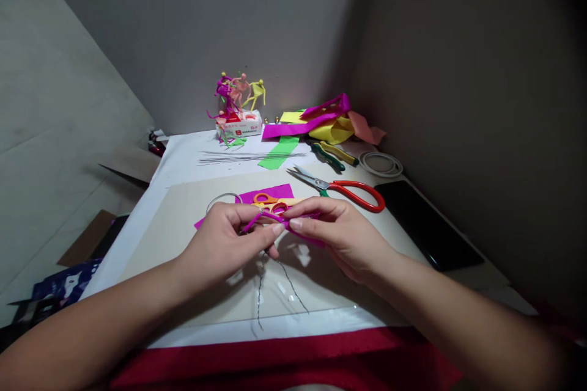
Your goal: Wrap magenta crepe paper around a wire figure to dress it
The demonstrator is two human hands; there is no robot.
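Note:
Over the middle of the work mat, my left hand point(222, 238) pinches a small twisted-wire figure, with its thumb and fingers closed near the part wrapped in magenta paper point(275, 217). Two dark twisted wire legs point(260, 293) hang down below the fingers. My right hand point(342, 232) is closed too, thumb against forefinger, on a magenta paper strip point(308, 238) that meets the wrapped part. The fingers hide most of the figure. Just beyond the hands lie orange-handled scissors point(266, 199) on a magenta paper sheet point(279, 190), partly covered by my fingers.
Red-handled scissors point(358, 190), green pliers point(328, 156), yellow-handled pliers point(340, 153), a white coil point(381, 172) and a black phone-like slab point(426, 223) lie right. Behind are straight wires point(243, 159), coloured paper strips point(334, 128) and several paper figures point(238, 90) on a tissue pack point(245, 127).

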